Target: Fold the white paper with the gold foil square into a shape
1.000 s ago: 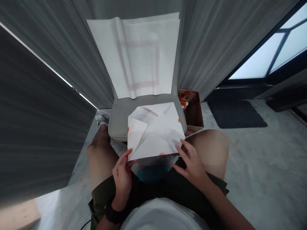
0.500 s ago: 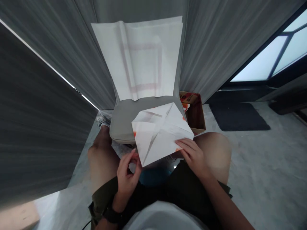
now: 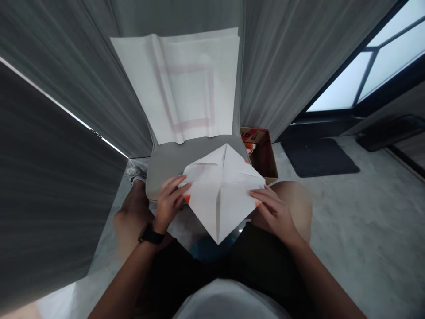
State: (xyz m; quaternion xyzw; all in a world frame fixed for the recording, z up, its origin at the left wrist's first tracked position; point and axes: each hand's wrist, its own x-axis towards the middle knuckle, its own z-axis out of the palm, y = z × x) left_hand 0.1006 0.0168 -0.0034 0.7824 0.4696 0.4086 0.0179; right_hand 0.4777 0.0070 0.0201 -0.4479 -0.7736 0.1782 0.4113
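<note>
A seated person is holding a folded white paper (image 3: pixel 221 195) in a diamond shape over their lap, just in front of a grey chair seat (image 3: pixel 186 153). Creases are crossing the sheet, and orange marks are showing near its side corners. The left hand (image 3: pixel 169 203), below a black watch (image 3: pixel 151 235), is gripping the left corner, with its fingers lying across the top. The right hand (image 3: pixel 274 215) is gripping the right corner the same way. A large white sheet (image 3: pixel 175 84) is hanging over the chair back, and a cardboard box (image 3: pixel 262 153) is sitting just beside the seat on the floor.
</note>
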